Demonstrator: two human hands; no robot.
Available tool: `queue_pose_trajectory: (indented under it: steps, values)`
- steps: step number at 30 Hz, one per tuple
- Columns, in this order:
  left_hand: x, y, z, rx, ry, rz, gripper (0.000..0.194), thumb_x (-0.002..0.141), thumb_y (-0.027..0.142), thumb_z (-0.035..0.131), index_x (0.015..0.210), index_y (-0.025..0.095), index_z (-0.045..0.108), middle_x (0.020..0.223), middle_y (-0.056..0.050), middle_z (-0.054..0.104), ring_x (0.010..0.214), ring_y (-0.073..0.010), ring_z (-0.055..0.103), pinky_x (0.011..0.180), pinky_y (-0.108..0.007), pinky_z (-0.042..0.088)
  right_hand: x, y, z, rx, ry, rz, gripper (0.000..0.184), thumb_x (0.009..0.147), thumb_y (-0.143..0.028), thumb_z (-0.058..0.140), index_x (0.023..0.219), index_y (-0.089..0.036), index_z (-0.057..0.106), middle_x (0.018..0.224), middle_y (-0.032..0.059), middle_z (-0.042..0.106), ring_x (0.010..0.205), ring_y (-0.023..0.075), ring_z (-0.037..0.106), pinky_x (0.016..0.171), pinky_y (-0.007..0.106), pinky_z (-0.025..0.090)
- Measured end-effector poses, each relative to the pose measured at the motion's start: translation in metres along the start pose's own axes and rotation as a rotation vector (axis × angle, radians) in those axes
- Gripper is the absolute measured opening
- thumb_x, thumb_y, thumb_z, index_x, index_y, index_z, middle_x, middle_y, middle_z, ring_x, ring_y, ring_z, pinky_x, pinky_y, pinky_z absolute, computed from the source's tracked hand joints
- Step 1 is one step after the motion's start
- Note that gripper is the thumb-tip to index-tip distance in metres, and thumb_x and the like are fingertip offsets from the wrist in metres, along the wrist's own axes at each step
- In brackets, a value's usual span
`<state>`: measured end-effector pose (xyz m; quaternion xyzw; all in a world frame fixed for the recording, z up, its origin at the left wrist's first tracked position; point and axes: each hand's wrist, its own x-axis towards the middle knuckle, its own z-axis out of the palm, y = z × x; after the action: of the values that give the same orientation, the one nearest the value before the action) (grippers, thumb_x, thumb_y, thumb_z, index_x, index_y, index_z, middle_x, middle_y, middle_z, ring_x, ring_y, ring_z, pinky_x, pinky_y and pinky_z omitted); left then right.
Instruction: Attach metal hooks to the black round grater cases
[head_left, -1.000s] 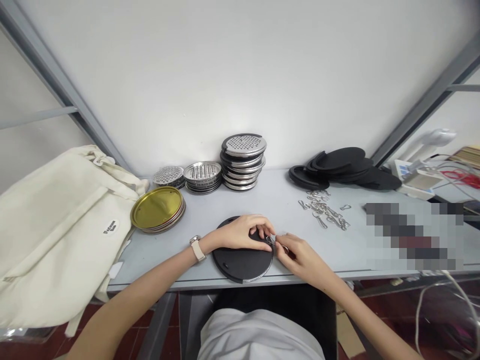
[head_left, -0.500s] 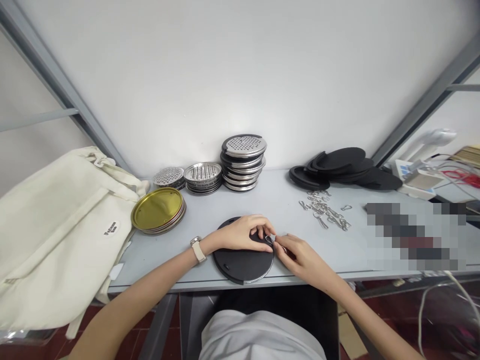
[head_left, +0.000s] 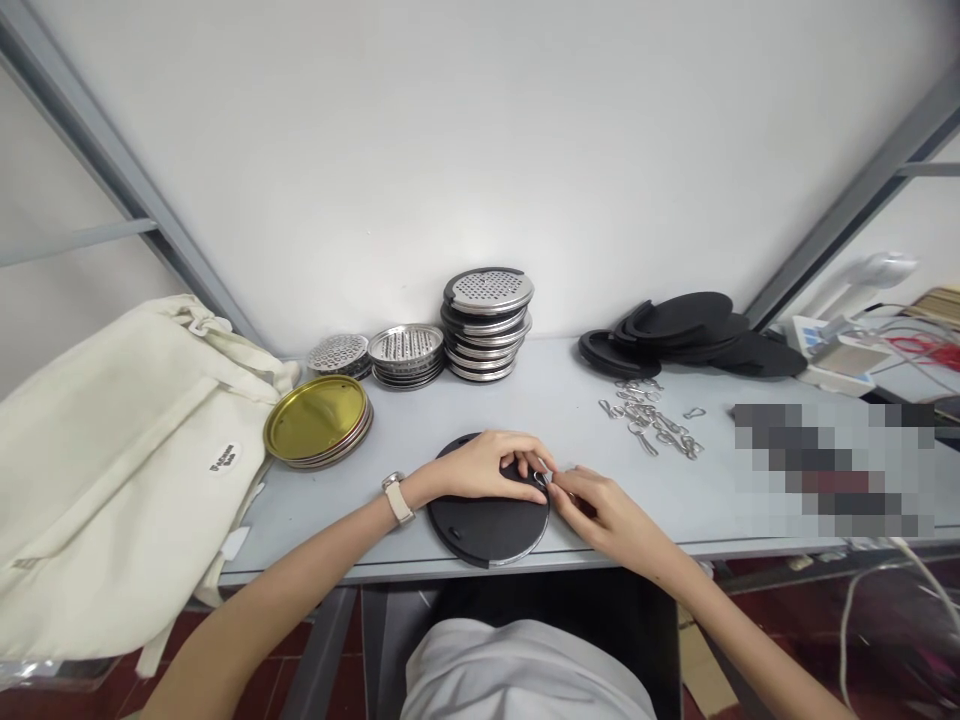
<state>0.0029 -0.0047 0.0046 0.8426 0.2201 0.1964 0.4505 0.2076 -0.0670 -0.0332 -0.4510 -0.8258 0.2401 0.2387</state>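
Observation:
A black round disc (head_left: 487, 525) with a silver edge showing at its lower right lies flat near the table's front edge. My left hand (head_left: 491, 465), with a watch on the wrist, lies over its upper part. The thumb and curled fingers grip the disc near its right rim. There, a small silver wire clip (head_left: 540, 479) shows between my two hands. My right hand (head_left: 592, 505) pinches the clip at the rim with thumb and forefinger. Whether the clip passes through a hole in the disc is hidden by the fingers.
Behind stand stacks of silver grater plates (head_left: 406, 345) and black-edged grater discs (head_left: 491, 292). Gold lids (head_left: 319, 418) sit left, beside a cream bag (head_left: 135, 480). Loose silver clips (head_left: 660, 425) and black discs (head_left: 682, 325) lie right, near a blurred-out object (head_left: 825, 470).
The clip's visible loop sits at a slightly different angle between my fingers. Both hands stay at the disc's right rim, and the disc has barely moved.

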Motion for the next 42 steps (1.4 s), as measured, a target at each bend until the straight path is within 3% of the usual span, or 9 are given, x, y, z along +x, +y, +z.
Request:
queue_pose_trajectory:
  steps: [14, 29, 42]
  values:
    - [-0.0006, 0.0022, -0.0007, -0.058, -0.016, -0.043, 0.032, 0.075, 0.025, 0.071, 0.105, 0.016, 0.066, 0.096, -0.006, 0.068, 0.078, -0.0124, 0.057, 0.07, -0.022, 0.042, -0.0001, 0.0032, 0.0017, 0.013, 0.006, 0.012, 0.034, 0.094, -0.03, 0.039, 0.061, -0.019, 0.044, 0.059, -0.0015, 0.044, 0.061, 0.0136, 0.047, 0.059, 0.025, 0.037]
    - [0.0002, 0.0006, -0.001, -0.019, -0.009, 0.016, 0.03, 0.076, 0.024, 0.07, 0.104, 0.015, 0.067, 0.092, -0.005, 0.068, 0.077, -0.0116, 0.056, 0.068, -0.021, 0.04, 0.0013, -0.0029, -0.0001, -0.01, 0.003, 0.069, 0.028, 0.093, -0.028, 0.038, 0.068, -0.019, 0.046, 0.062, -0.0009, 0.047, 0.059, 0.0132, 0.046, 0.057, 0.025, 0.035]
    - [-0.0004, 0.0004, -0.0014, -0.015, -0.02, 0.012, 0.028, 0.076, 0.025, 0.069, 0.103, 0.016, 0.067, 0.093, -0.005, 0.067, 0.079, -0.0119, 0.056, 0.07, -0.021, 0.041, 0.0022, 0.0011, 0.0011, -0.036, -0.027, 0.029, 0.031, 0.094, -0.027, 0.038, 0.064, -0.019, 0.042, 0.062, -0.0005, 0.046, 0.062, 0.0137, 0.046, 0.06, 0.026, 0.034]
